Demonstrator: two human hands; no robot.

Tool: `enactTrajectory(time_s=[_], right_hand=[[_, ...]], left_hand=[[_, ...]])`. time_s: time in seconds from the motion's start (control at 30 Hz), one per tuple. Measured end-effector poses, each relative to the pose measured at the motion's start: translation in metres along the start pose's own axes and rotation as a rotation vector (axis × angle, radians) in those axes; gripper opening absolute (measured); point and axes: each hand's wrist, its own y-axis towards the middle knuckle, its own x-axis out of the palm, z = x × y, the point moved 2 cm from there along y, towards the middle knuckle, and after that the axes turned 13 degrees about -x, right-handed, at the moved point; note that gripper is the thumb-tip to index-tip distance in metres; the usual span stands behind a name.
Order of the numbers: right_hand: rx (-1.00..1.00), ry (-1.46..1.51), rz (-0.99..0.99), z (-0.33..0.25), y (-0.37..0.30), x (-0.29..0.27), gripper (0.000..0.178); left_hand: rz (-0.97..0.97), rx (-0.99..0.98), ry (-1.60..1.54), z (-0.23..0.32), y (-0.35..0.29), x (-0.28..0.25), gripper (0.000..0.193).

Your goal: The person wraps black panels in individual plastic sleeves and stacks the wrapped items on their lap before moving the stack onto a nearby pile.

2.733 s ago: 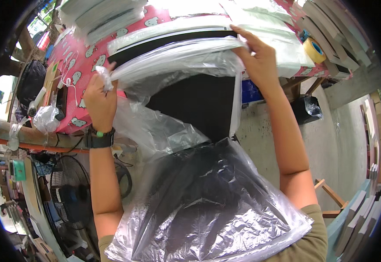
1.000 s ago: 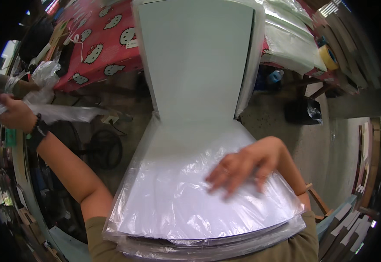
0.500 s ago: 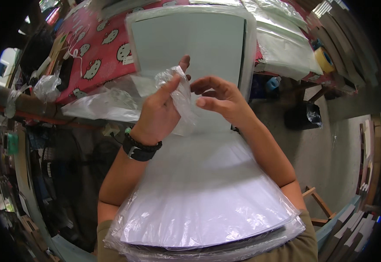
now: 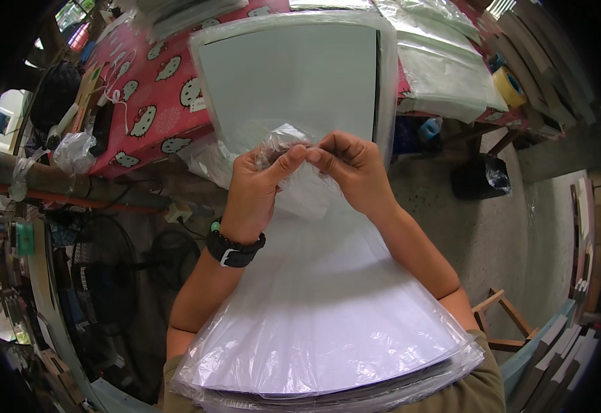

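Note:
Both my hands meet over the middle of the work, pinching a thin clear plastic bag. Thumb and fingers of my left hand close on its bunched edge. My right hand pinches the same edge just beside it, the fingertips almost touching. Below them, on my lap, lies a stack of white sheets wrapped in clear plastic. Beyond my hands a large pale grey-green board, in clear plastic too, reaches onto the table.
A pink cartoon-print cloth covers the table. Folded plastic sheets lie at its right, near a yellow tape roll. A black bin stands on the floor at right, a fan at left. A wooden frame sits lower right.
My right hand has moved in from being apart and now pinches the plastic bag's edge beside my left thumb. My left hand has turned and lowered slightly, and the bag has shifted with it.

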Motion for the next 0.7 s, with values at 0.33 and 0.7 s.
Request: enactTrajectory(time_s=[0.33, 0.7], right_hand=[[0.065, -0.033, -0.052, 0.000, -0.007, 0.004, 0.015], [-0.114, 0.656, 0.126, -0.051, 0.011, -0.084, 0.022]], left_hand=[[-0.054, -0.186, -0.346, 0.003, -0.011, 0.005, 0.034], [-0.266, 0.020, -0.290, 0.025, 0.006, -0.096, 0.076]])
